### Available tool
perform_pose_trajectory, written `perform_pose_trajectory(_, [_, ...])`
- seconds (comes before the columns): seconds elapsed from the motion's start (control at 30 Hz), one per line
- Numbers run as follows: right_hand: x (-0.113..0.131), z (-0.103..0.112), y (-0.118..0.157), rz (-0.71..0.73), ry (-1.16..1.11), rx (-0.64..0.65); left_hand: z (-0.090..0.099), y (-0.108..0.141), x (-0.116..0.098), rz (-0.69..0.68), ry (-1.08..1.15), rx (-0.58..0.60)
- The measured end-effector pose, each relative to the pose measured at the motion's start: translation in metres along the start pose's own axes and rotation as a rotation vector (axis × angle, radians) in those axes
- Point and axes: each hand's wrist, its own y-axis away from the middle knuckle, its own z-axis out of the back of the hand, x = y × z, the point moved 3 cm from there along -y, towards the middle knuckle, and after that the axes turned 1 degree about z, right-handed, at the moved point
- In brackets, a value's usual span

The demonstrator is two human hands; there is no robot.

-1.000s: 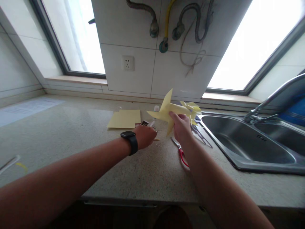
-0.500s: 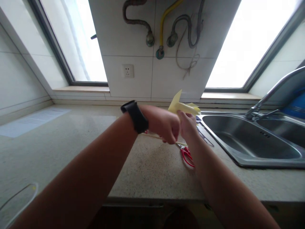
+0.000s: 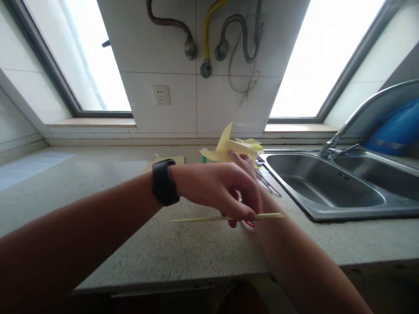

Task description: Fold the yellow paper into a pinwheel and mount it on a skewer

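My left hand (image 3: 222, 187), with a black watch at the wrist, is closed on a thin pale wooden stick (image 3: 196, 220), pinched between thumb and fingers. The stick lies roughly level and passes in front of my right forearm. Farther back, my right hand (image 3: 245, 163) is closed on a folded yellow paper pinwheel (image 3: 224, 147), whose pointed blades stick up and out to the sides. Beneath my left hand, a bit of the red scissors handle (image 3: 249, 224) shows on the counter; the rest is hidden.
A yellow paper sheet (image 3: 176, 160) lies behind my left wrist, beside a small green object (image 3: 204, 158). Dark thin rods (image 3: 266, 182) lie near the steel double sink (image 3: 310, 213) on the right. A printed sheet (image 3: 36, 168) is at far left.
My left hand has picked the wooden stick up off the counter and brought it nearer to me. My right hand still holds the paper pinwheel. The view has shifted slightly right.
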Motion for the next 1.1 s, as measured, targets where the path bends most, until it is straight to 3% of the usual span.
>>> perform_pose_trajectory(0.17, [-0.007, -0.008, -0.005, 0.029, -0.174, -0.018, 0.007, 0.046, 0.064, 0.026, 0.376, -0.247])
perform_pose_trajectory(0.33, [-0.007, -0.012, -0.004, 0.044, -0.255, 0.01, 0.014, 0.07, 0.099, -0.13, 0.57, -0.556])
perform_pose_trajectory(0.5, [0.003, -0.017, 0.008, 0.055, -0.276, 0.057, 0.004, 0.075, 0.131, -0.198, 0.698, -0.72])
perform_pose_trajectory(0.73, [0.017, -0.029, 0.03, 0.108, -0.241, 0.133, -0.016, 0.061, 0.158, -0.156, 0.925, -0.807])
perform_pose_trajectory(0.87, [0.016, -0.031, 0.033, 0.134, -0.233, 0.136, -0.017, 0.061, 0.163, -0.154, 1.047, -0.826])
perform_pose_trajectory(1.1, [0.009, -0.035, 0.035, 0.132, -0.155, 0.177, -0.017, 0.066, 0.166, -0.177, 1.052, -0.79])
